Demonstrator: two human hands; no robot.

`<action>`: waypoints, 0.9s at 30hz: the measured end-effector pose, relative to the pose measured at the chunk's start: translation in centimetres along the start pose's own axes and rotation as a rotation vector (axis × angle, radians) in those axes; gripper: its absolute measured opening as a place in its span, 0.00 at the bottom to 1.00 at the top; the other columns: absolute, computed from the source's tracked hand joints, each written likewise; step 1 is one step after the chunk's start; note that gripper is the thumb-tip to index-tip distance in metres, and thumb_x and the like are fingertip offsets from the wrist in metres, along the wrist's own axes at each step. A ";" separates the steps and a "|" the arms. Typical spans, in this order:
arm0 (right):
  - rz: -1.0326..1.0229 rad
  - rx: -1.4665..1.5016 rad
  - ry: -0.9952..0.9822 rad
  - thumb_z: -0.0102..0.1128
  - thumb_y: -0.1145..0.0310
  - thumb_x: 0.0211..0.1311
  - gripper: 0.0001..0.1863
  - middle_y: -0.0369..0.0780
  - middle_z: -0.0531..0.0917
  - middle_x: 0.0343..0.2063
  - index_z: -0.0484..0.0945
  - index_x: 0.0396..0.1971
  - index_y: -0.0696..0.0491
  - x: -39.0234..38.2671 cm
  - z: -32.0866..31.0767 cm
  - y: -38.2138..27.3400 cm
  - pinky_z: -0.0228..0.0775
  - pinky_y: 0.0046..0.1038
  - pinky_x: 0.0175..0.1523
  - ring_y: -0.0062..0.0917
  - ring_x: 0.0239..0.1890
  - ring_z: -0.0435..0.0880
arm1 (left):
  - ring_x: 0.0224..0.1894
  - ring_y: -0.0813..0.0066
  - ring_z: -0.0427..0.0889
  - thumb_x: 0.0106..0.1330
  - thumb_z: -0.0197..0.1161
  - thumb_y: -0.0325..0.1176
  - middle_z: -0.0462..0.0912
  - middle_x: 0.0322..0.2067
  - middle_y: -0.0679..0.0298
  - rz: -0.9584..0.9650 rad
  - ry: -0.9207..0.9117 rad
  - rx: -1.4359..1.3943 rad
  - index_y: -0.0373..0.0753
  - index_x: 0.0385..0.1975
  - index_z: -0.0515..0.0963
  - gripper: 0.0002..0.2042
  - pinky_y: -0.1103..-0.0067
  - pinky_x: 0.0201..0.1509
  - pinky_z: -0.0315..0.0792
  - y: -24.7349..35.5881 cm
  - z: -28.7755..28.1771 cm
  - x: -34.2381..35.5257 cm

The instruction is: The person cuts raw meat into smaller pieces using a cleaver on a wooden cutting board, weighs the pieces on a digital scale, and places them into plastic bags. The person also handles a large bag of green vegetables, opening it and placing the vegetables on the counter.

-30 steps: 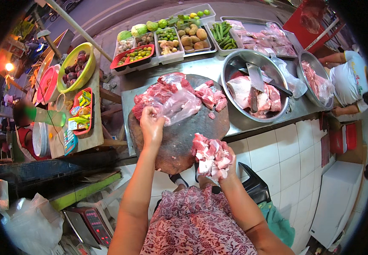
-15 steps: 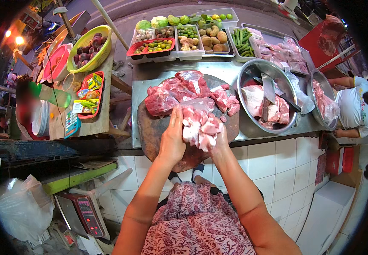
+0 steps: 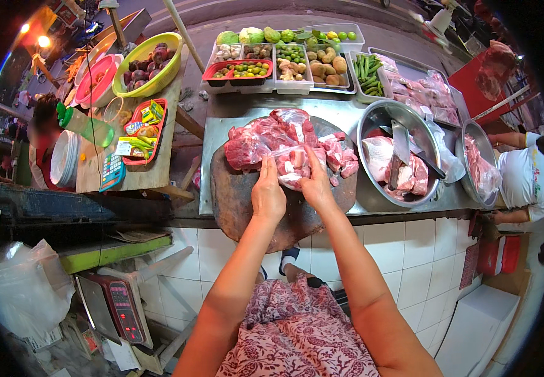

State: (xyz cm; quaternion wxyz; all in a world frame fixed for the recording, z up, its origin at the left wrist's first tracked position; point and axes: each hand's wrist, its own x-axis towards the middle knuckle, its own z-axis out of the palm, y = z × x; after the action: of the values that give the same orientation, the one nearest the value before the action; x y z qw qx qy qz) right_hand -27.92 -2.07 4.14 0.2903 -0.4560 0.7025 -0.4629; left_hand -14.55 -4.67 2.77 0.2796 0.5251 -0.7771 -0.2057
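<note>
Between my two hands is a clear plastic bag of pink cut meat [image 3: 293, 172], held at the front of the raw meat pile. My left hand [image 3: 268, 200] presses its left side with the fingers long and close together. On the opposite side, my right hand [image 3: 316, 188] grips the bag, its thumb toward me. Large red meat pieces [image 3: 245, 148] lie just beyond on a round wooden chopping block [image 3: 237, 210]. Smaller meat chunks [image 3: 342, 154] rest at the right of the pile.
Right of the block stands a steel bowl [image 3: 435, 135] with meat, a cleaver [image 3: 400, 147] and a dark-handled knife [image 3: 431, 164]. Vegetable containers [image 3: 294, 87] line the back. Another person's arm [image 3: 512, 216] shows at far right. A digital scale [image 3: 124, 308] sits low left.
The bag of meat has moved away from me toward the pile, and its pieces now sit lower in my hands. Both hands went forward with it. The whole view has shifted slightly.
</note>
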 end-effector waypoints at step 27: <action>-0.489 0.036 -0.247 0.63 0.67 0.55 0.05 0.45 0.83 0.27 0.83 0.29 0.51 -3.7 0.6 -4.4 0.75 0.39 0.33 0.42 0.29 0.83 | 0.75 0.53 0.48 0.52 0.71 0.33 0.53 0.71 0.51 0.104 -0.435 -0.290 0.37 0.71 0.54 0.45 0.67 0.74 0.52 -1.7 -10.8 -1.3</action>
State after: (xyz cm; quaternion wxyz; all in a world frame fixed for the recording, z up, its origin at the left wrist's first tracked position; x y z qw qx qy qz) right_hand -24.26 0.41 7.91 0.2615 -0.6599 0.5225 -0.4724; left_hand -5.93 -4.38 9.62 0.1886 0.3825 -0.8071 -0.4083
